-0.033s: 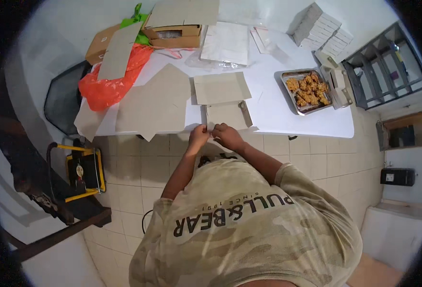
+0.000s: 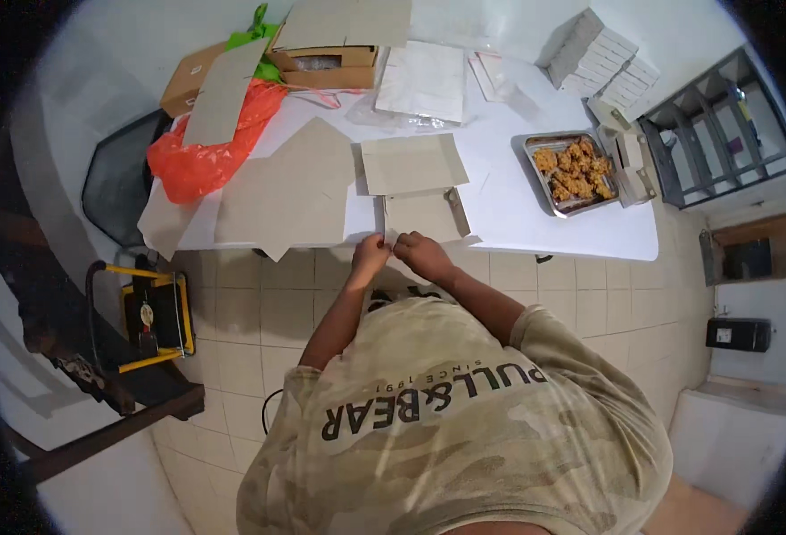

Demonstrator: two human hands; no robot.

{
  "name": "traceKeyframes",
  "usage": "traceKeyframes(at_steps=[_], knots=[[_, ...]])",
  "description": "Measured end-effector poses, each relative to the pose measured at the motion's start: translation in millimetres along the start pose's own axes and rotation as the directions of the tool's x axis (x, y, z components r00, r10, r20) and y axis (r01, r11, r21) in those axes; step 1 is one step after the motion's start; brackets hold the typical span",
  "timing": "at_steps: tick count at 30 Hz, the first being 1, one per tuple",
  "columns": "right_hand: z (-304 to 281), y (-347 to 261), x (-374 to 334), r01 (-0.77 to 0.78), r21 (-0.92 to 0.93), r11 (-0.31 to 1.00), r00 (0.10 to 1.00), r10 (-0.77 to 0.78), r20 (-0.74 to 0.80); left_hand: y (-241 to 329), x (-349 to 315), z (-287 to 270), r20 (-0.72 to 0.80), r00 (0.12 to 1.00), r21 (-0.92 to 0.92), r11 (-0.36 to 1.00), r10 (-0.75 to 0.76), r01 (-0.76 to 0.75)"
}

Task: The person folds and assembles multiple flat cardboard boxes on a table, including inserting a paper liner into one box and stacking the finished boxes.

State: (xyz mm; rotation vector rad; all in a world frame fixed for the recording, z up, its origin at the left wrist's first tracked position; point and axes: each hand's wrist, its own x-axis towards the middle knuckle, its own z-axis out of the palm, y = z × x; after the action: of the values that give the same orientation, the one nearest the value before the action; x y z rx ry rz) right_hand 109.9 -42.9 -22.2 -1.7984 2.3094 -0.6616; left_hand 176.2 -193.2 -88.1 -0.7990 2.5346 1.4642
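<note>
A partly folded cardboard box [image 2: 421, 217] lies at the table's near edge, its lid [image 2: 414, 166] laid back flat away from me. Its right side wall stands up with a folded corner tab. At the box's near left corner, my left hand [image 2: 370, 257] pinches the cardboard. My right hand [image 2: 423, 253] is close beside it, fingers closed on the same near edge. The fingertips of both hands nearly meet, and the bit of cardboard between them is mostly hidden.
Flat cardboard blanks [image 2: 290, 192] lie to the left, beside a red plastic bag [image 2: 205, 165]. A metal tray [image 2: 571, 210] of fried food sits at the right, near small folded boxes [image 2: 629, 160]. At the back are a brown carton [image 2: 330, 69] and stacked white boxes [image 2: 593, 55].
My right hand has shifted very slightly at the box's near edge, its fingers a little closer to the left hand. The box and everything else stay in place.
</note>
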Motion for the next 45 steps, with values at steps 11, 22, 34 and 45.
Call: traceKeyframes(at_steps=[11,22,34,45], knots=[[14,0,-12,-0.038,-0.094,0.995,0.991,0.026,-0.131,0,-9,4,0.069,0.998,-0.322,0.947,0.003,0.019],[20,14,-22,-0.09,0.239,0.967,0.983,0.124,-0.132,28,-11,4,-0.118,0.984,-0.006,0.991,0.133,-0.134],[14,22,-10,-0.015,0.493,0.87,0.976,0.119,-0.181,3,-4,9,-0.199,0.978,-0.219,0.971,0.056,-0.1],[-7,15,-6,0.12,0.465,0.877,0.974,-0.013,-0.228,33,-13,1,0.111,0.983,-0.332,0.927,-0.147,0.176]])
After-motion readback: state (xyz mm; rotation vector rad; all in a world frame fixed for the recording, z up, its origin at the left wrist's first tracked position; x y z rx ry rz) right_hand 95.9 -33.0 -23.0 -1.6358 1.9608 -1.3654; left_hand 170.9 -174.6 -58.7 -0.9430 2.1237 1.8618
